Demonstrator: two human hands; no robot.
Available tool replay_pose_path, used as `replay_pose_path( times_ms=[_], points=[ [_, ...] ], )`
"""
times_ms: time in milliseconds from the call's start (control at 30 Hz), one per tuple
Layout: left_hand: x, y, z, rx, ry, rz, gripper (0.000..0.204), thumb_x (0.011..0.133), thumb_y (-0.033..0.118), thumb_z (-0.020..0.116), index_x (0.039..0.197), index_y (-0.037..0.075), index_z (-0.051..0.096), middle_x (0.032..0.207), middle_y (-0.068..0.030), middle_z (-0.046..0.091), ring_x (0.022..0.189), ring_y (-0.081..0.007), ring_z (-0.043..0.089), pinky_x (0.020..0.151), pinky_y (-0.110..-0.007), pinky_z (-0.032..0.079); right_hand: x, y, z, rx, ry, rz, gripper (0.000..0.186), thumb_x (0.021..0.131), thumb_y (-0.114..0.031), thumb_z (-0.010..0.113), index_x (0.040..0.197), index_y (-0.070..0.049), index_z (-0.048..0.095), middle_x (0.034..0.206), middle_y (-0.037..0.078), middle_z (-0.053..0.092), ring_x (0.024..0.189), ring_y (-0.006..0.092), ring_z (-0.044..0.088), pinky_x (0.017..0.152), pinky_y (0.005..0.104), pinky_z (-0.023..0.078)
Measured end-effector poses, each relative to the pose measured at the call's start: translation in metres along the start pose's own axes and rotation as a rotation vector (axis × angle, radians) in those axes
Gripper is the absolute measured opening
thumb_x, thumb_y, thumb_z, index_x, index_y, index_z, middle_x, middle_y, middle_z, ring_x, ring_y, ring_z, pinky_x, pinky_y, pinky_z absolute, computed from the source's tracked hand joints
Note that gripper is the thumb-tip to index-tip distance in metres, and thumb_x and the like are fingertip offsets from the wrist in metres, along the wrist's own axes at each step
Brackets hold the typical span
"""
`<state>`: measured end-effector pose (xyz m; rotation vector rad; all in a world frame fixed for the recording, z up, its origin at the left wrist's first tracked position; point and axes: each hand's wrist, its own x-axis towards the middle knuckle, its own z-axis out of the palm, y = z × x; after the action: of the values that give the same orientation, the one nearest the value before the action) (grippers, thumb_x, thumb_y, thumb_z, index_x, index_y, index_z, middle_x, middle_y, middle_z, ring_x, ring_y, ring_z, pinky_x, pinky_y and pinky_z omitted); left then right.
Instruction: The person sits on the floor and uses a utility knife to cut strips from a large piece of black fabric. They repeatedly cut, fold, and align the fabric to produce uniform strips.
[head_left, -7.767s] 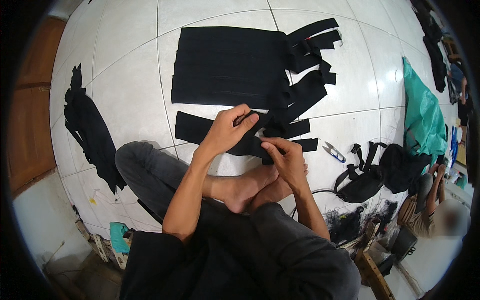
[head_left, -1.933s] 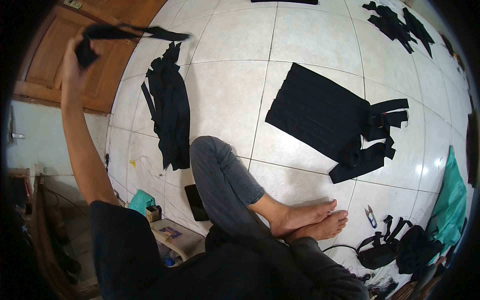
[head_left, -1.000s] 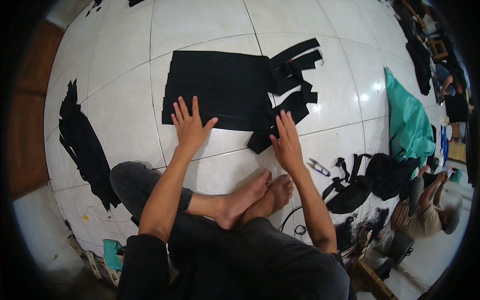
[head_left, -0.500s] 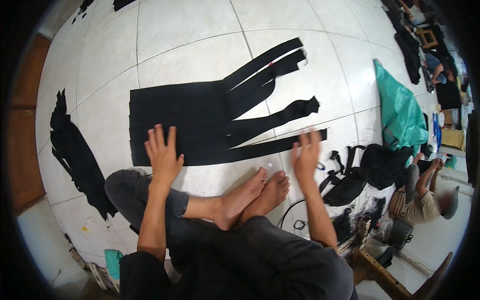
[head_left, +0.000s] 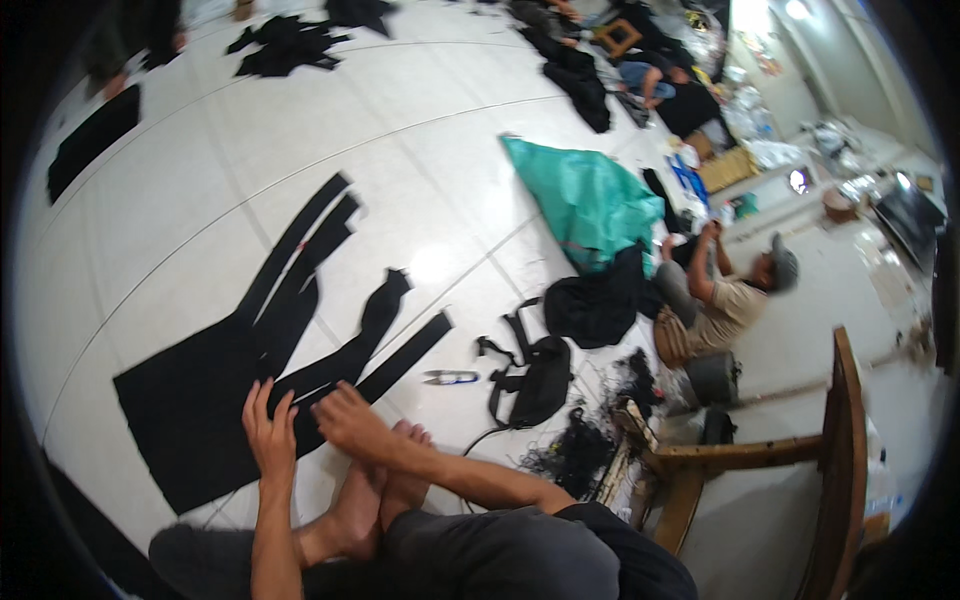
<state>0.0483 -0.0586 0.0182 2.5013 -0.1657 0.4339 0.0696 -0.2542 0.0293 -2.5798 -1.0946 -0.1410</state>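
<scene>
on the floor [head_left: 440, 200] lies the black cloth [head_left: 185, 410], left hand [head_left: 270, 437] over it with fingers apart, right hand [head_left: 352, 424] curled, its grip unclear; best press lightly, fingers flat, so the strips [head_left: 405, 354] lie straight

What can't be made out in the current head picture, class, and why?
All in the head view:
Right hand: its own curled fingers hide whether it grips the black fabric panel.
Left hand: too blurred to tell pressing from hovering.
Seated co-worker's hands: too small to tell what they hold.
Person at upper left: upper body cut off by the picture's edge.
</scene>
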Motion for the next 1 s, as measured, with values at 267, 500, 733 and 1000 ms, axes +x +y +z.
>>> replay_pose_path(
  times_ms=[267,500,733,1000],
  points=[
    [-0.018,-0.019,0.007,-0.002,-0.086,-0.047,0.024,0.085,0.01,0.075,0.108,0.004,0.072,0.111,-0.0124,0.058,0.111,-0.0336,0.055,0.095,-0.048,0.043,-0.014,-0.027,0.049,0.074,0.138,0.137,0.024,0.08,-0.014,0.071,0.097,0.002,0.068,0.096,0.014,0.06,0.096,0.0308,0.059,0.092,0.0427,0.048],
    [-0.009,-0.001,0.006,-0.055,-0.103,-0.127,0.018,0.093,0.018,0.07,0.096,0.002,0.062,0.106,-0.0136,0.053,0.11,-0.0334,0.051,0.093,-0.049,0.04,-0.011,-0.053,0.077,0.174,-0.044,0.365,0.043,0.077,-0.02,0.078,0.111,0.002,0.063,0.108,0.014,0.057,0.1,0.0315,0.059,0.088,0.0385,0.05],
    [-0.017,-0.037,0.027,-0.436,0.093,-0.116,0.016,0.09,0.009,0.069,0.095,0.002,0.056,0.093,-0.0138,0.058,0.101,-0.0354,0.054,0.093,-0.048,0.042,0.002,-0.034,0.049,0.34,0.214,0.198,0.044,0.082,-0.03,0.077,0.113,-0.002,0.065,0.104,0.015,0.058,0.097,0.0345,0.058,0.084,0.0449,0.046],
    [0.0,-0.015,0.008,-0.535,0.037,-0.089,0.024,0.077,0.007,0.079,0.1,0.002,0.074,0.093,-0.0124,0.068,0.094,-0.0326,0.062,0.086,-0.043,0.051,0.009,-0.004,0.025,0.624,0.01,0.256,0.019,0.076,-0.017,0.085,0.088,-0.01,0.072,0.086,0.008,0.069,0.083,0.0292,0.066,0.074,0.04,0.051]
  ],
)
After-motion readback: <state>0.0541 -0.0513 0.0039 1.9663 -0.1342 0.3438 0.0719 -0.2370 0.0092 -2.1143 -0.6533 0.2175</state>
